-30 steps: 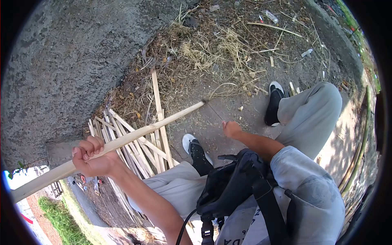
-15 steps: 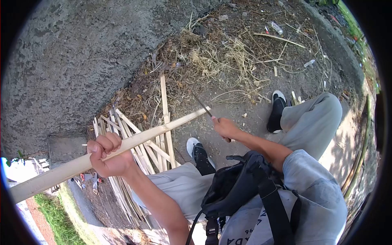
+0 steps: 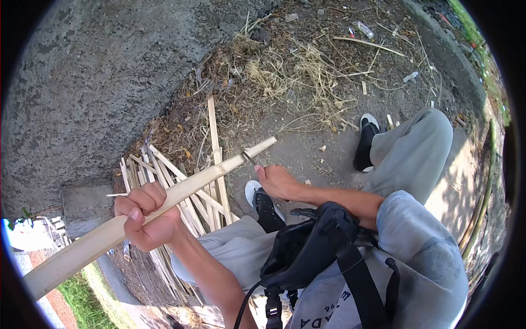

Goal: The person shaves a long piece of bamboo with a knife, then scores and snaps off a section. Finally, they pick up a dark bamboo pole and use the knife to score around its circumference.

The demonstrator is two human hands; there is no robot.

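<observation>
A long pale strip of split wood [image 3: 203, 178] slants from the lower left up to the middle of the view. My left hand [image 3: 149, 216] is closed around its lower part, with a thin sliver sticking out beside the fingers. Near the strip's far end, my right hand [image 3: 276, 182] is closed on a knife [image 3: 248, 158]. The blade lies against the strip a little short of its tip. The knife's handle is mostly hidden by my fingers.
Many cut strips [image 3: 189, 205] lie piled on the ground beneath the held one. A rough concrete wall [image 3: 109, 82] rises at the left. Dry straw and shavings [image 3: 296, 77] litter the dirt ahead. A black bag [image 3: 307, 247] hangs at my front, above my legs.
My right hand and the knife have moved left along the strip, away from its tip. The view has shifted slightly. My left hand keeps its hold.
</observation>
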